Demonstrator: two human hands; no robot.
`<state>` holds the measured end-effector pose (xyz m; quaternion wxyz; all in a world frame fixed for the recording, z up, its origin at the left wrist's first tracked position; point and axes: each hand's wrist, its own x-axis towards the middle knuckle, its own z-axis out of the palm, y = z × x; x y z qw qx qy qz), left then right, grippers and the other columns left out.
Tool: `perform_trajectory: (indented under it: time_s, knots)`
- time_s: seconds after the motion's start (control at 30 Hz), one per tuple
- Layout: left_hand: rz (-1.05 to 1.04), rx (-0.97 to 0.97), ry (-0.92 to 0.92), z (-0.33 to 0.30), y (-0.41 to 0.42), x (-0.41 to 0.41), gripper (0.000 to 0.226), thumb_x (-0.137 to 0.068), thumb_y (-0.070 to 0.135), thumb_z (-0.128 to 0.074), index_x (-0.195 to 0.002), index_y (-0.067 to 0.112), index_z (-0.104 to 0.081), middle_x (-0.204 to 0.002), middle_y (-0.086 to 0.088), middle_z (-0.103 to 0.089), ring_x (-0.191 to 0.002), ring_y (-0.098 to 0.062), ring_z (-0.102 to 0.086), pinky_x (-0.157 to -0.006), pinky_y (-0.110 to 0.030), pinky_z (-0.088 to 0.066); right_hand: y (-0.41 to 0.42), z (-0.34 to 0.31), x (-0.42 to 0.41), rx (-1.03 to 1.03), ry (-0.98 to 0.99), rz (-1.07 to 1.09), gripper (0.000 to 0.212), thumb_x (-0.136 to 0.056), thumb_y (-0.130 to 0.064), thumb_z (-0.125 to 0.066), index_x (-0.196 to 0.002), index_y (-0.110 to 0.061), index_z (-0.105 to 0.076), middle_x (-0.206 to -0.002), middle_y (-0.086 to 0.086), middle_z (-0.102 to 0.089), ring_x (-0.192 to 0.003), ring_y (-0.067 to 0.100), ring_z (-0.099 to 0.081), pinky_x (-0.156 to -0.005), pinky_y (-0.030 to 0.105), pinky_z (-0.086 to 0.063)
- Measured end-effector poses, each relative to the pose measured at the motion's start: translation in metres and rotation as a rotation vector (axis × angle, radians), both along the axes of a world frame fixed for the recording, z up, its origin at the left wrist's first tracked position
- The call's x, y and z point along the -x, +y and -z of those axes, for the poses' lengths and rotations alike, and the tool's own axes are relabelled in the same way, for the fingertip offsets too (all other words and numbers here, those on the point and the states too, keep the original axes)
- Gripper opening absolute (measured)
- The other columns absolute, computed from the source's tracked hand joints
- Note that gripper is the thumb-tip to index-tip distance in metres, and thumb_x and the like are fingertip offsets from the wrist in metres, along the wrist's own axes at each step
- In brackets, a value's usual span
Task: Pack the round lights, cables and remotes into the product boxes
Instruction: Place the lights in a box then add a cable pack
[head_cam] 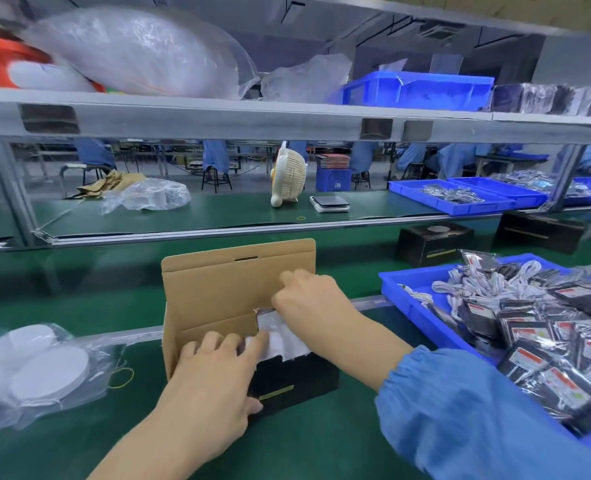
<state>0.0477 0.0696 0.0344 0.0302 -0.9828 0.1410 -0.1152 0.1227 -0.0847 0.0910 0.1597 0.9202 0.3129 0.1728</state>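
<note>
We have our left hand (214, 372) on the near side of the open product box (238, 306), the thumb against its black front wall and the fingers curled over the rim, gripping the box while the fingertips touch the white item inside. Our right hand (308, 299), blue sleeve (460, 410) pushed to the wrist, reaches in from the right and its fingers pinch a shiny plastic packet (270, 323) that sits half inside the box, just behind the white item. The brown lid flap stands upright behind both hands. To our left, on the green mat (114, 445), lies a clear bag of round lights (41, 372) with a yellow rubber band (122, 377) just beside it. To our right, a blue tray (411, 296) holds white cables (488, 282) and many bagged remotes (546, 344) in a heap. Beyond the tray stand two closed black boxes (434, 242). Farther back, on the next green bench, we see a small cream fan (289, 178), a scale (329, 203), a crumpled plastic bag (148, 195) and more blue trays (460, 199). A shelf (218, 116) above carries large plastic bags and a blue bin (418, 90)
</note>
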Motion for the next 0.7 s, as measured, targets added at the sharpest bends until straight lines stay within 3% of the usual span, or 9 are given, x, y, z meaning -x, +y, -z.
perform_trajectory:
  time_s: [0.07,0.17,0.27,0.37,0.43,0.47,0.57,0.63,0.7]
  knots:
    - [-0.026,-0.034,-0.003,0.002,-0.001,0.001,0.069,-0.092,0.054,-0.052,-0.145,0.038,-0.011,-0.134,0.012,-0.040,-0.124,-0.019,-0.036,-0.103,-0.036,-0.031,0.002,0.002,0.001,0.060,0.040,0.008,0.018,-0.080,0.010,-0.054,-0.082,-0.008,-0.053,-0.076,0.007,-0.039,-0.085,0.031,-0.058,-0.059,0.035,-0.037]
    - [-0.112,-0.102,-0.009,0.000,-0.011,0.007,0.077,-0.090,0.056,-0.055,-0.149,0.037,-0.010,-0.144,0.007,-0.034,-0.138,-0.024,-0.027,-0.111,-0.043,-0.022,-0.003,-0.001,0.003,0.199,0.114,-0.009,0.020,-0.088,0.007,-0.046,-0.097,-0.003,-0.060,-0.098,0.015,-0.056,-0.092,0.035,-0.061,-0.063,0.037,-0.039]
    - [-0.231,-0.192,0.050,-0.018,-0.024,0.013,0.104,-0.062,0.058,-0.085,-0.149,0.027,-0.037,-0.146,-0.026,-0.040,-0.134,-0.049,-0.038,-0.098,-0.061,-0.041,-0.007,-0.005,0.003,0.240,0.006,-0.261,0.020,-0.088,-0.004,-0.051,-0.097,-0.010,-0.067,-0.105,0.009,-0.055,-0.099,0.029,-0.054,-0.064,0.035,-0.035]
    - [-0.255,-0.091,0.039,-0.036,-0.030,0.022,0.106,-0.050,0.060,-0.090,-0.142,0.027,-0.048,-0.136,-0.030,-0.050,-0.113,-0.044,-0.058,-0.066,-0.045,-0.057,-0.043,-0.031,-0.022,-0.380,-0.101,-0.438,0.021,-0.081,-0.008,-0.057,-0.093,-0.016,-0.073,-0.102,0.004,-0.064,-0.089,0.024,-0.060,-0.066,0.031,-0.046]
    - [-0.261,-0.019,0.019,-0.027,-0.034,0.023,0.090,-0.074,0.069,-0.069,-0.146,0.031,-0.031,-0.140,-0.016,-0.043,-0.120,-0.032,-0.052,-0.068,-0.034,-0.053,-0.093,-0.037,-0.049,-0.921,-0.266,-0.221,0.019,-0.083,-0.005,-0.054,-0.086,-0.010,-0.071,-0.088,0.007,-0.065,-0.077,0.025,-0.060,-0.067,0.035,-0.049]
    - [-0.241,-0.005,0.033,-0.025,-0.034,0.024,0.084,-0.068,0.066,-0.075,-0.136,0.026,-0.046,-0.125,-0.016,-0.052,-0.108,-0.034,-0.058,-0.060,-0.035,-0.052,-0.123,-0.031,-0.064,-0.967,-0.280,0.040,0.018,-0.085,-0.006,-0.052,-0.084,-0.010,-0.070,-0.087,0.010,-0.066,-0.078,0.030,-0.060,-0.071,0.038,-0.050]
    - [-0.154,0.017,-0.032,-0.014,-0.029,0.021,0.073,-0.028,0.048,-0.098,-0.078,0.002,-0.072,-0.073,-0.024,-0.065,-0.060,-0.039,-0.064,-0.033,-0.035,-0.043,-0.195,0.022,-0.100,-0.569,0.180,0.725,0.024,-0.093,-0.018,-0.049,-0.108,-0.014,-0.068,-0.117,0.016,-0.065,-0.105,0.035,-0.060,-0.091,0.037,-0.048]
    - [-0.150,0.010,-0.081,-0.007,-0.028,0.013,0.071,-0.027,0.047,-0.098,-0.074,0.001,-0.072,-0.072,-0.026,-0.066,-0.056,-0.038,-0.064,-0.032,-0.036,-0.045,-0.213,0.047,-0.111,-0.515,0.433,0.728,0.040,-0.096,-0.027,-0.054,-0.134,-0.014,-0.054,-0.139,0.009,-0.055,-0.126,0.028,-0.051,-0.102,0.032,-0.040]
    - [-0.146,-0.021,-0.088,-0.005,-0.030,0.015,0.068,-0.031,0.047,-0.098,-0.074,0.002,-0.071,-0.075,-0.026,-0.066,-0.059,-0.038,-0.066,-0.035,-0.036,-0.047,-0.215,0.055,-0.118,-0.518,0.472,0.672,0.042,-0.095,-0.023,-0.055,-0.136,-0.015,-0.053,-0.137,0.008,-0.057,-0.126,0.027,-0.052,-0.101,0.032,-0.040]
